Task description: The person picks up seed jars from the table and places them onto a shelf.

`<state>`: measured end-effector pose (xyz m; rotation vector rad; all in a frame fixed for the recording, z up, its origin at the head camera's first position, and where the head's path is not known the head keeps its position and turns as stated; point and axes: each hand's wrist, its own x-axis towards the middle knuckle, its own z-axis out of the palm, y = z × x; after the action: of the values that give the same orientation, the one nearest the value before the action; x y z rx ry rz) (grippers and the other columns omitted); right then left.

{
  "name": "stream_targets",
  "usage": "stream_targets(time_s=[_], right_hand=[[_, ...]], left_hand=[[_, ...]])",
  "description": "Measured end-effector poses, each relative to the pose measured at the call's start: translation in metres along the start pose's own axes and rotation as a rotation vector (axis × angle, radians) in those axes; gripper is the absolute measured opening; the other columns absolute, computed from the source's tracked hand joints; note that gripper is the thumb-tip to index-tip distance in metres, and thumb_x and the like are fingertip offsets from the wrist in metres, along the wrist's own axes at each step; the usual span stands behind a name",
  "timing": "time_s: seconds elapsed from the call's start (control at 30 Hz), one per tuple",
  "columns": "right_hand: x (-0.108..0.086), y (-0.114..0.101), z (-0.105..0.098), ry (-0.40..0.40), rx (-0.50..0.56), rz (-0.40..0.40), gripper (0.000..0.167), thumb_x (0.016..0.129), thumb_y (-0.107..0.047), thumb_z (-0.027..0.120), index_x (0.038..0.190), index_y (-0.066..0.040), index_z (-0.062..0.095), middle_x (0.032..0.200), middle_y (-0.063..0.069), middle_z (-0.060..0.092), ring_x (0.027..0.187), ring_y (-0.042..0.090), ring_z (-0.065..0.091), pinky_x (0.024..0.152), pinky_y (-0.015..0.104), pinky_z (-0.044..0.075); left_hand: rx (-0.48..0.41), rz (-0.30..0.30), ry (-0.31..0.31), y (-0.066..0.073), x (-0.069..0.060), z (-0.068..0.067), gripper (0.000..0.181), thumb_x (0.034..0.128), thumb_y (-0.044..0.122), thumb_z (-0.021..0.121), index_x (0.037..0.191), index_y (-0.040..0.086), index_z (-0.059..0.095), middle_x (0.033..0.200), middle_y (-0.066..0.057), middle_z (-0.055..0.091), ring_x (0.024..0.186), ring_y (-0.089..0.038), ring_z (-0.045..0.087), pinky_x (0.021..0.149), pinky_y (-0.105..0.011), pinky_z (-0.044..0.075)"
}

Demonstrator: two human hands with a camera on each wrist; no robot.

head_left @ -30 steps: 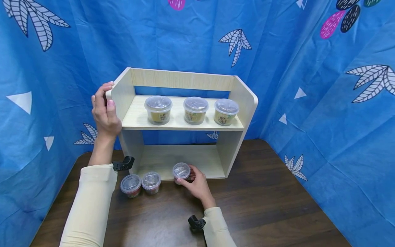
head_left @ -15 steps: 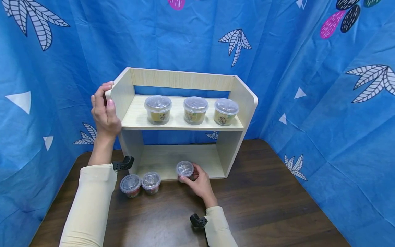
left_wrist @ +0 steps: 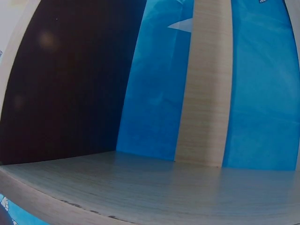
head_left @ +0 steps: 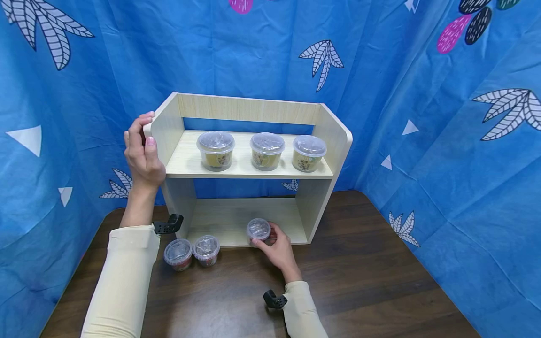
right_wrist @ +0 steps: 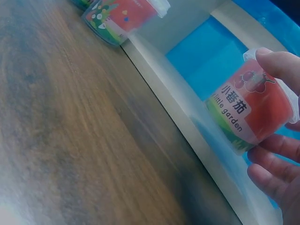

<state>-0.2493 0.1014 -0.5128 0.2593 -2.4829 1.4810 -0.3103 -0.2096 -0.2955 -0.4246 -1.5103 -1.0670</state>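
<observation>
My right hand point(head_left: 279, 251) holds a small lidded plastic cup point(head_left: 258, 230) between thumb and fingers, over the front edge of the lower shelf. In the right wrist view this cup point(right_wrist: 253, 101) has a red label with a tomato picture, and it looks raised above the board. My left hand point(head_left: 143, 155) grips the front edge of the left side panel of the two-tier wooden shelf point(head_left: 249, 107), its fingertips at the upper edge. Two similar cups, a left one point(head_left: 178, 254) and a right one point(head_left: 206, 250), stand side by side on the table by the shelf's lower left corner.
On the upper tier, three larger lidded tubs with yellow labels stand in a row: left point(head_left: 216, 150), middle point(head_left: 267, 151) and right point(head_left: 309, 153). The dark wooden table point(head_left: 372, 281) extends to the right. Blue patterned cloth point(head_left: 262, 51) hangs behind and at both sides.
My right hand has moved the small cup rightward and slightly farther back over the lower shelf's front edge. The left hand, the other cups and the tubs have stayed put.
</observation>
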Motion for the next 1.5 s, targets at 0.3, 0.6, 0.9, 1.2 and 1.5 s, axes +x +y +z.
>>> stream_targets(time_s=[0.3, 0.6, 0.9, 1.2, 1.5], right_hand=[[0.002, 0.003, -0.007, 0.037, 0.007, -0.002, 0.069, 0.079, -0.034, 0.082, 0.133, 0.0, 0.055, 0.107, 0.013, 0.065, 0.094, 0.025, 0.062, 0.082, 0.045, 0.053], [0.005, 0.013, -0.011, 0.089, -0.011, 0.005, 0.068, 0.079, -0.032, 0.082, 0.132, 0.0, 0.055, 0.105, 0.013, 0.066, 0.093, 0.025, 0.063, 0.081, 0.045, 0.054], [0.008, 0.018, -0.016, 0.135, -0.011, 0.016, 0.068, 0.078, -0.031, 0.082, 0.132, 0.001, 0.055, 0.103, 0.014, 0.066, 0.092, 0.026, 0.064, 0.081, 0.043, 0.054], [0.01, 0.021, -0.021, 0.15, -0.02, 0.031, 0.067, 0.078, -0.031, 0.082, 0.131, 0.0, 0.056, 0.102, 0.014, 0.067, 0.092, 0.026, 0.065, 0.079, 0.041, 0.054], [0.011, 0.025, -0.023, 0.15, -0.015, 0.057, 0.068, 0.078, -0.03, 0.082, 0.132, 0.002, 0.055, 0.103, 0.014, 0.066, 0.091, 0.026, 0.065, 0.08, 0.042, 0.054]], left_hand=[[0.005, 0.0, 0.006, 0.001, 0.0, 0.0, 0.055, 0.0876, 0.031, 0.036, 0.125, -0.005, 0.054, 0.133, -0.005, 0.061, 0.114, -0.025, 0.049, 0.087, -0.022, 0.041], [-0.004, 0.002, 0.007, 0.026, 0.002, 0.001, 0.052, 0.0872, 0.023, 0.035, 0.124, -0.01, 0.051, 0.131, -0.018, 0.059, 0.115, -0.026, 0.049, 0.088, -0.018, 0.04], [-0.013, 0.002, 0.013, 0.032, 0.002, 0.001, 0.051, 0.0867, 0.022, 0.035, 0.123, -0.011, 0.05, 0.13, -0.019, 0.059, 0.115, -0.027, 0.049, 0.088, -0.017, 0.04], [-0.008, -0.001, 0.011, 0.032, 0.003, 0.001, 0.051, 0.0866, 0.022, 0.035, 0.123, -0.011, 0.05, 0.13, -0.019, 0.059, 0.115, -0.023, 0.049, 0.088, -0.017, 0.039], [-0.014, 0.002, 0.013, 0.031, 0.002, 0.002, 0.051, 0.0865, 0.022, 0.035, 0.123, -0.011, 0.05, 0.13, -0.019, 0.059, 0.116, -0.021, 0.049, 0.089, -0.017, 0.04]])
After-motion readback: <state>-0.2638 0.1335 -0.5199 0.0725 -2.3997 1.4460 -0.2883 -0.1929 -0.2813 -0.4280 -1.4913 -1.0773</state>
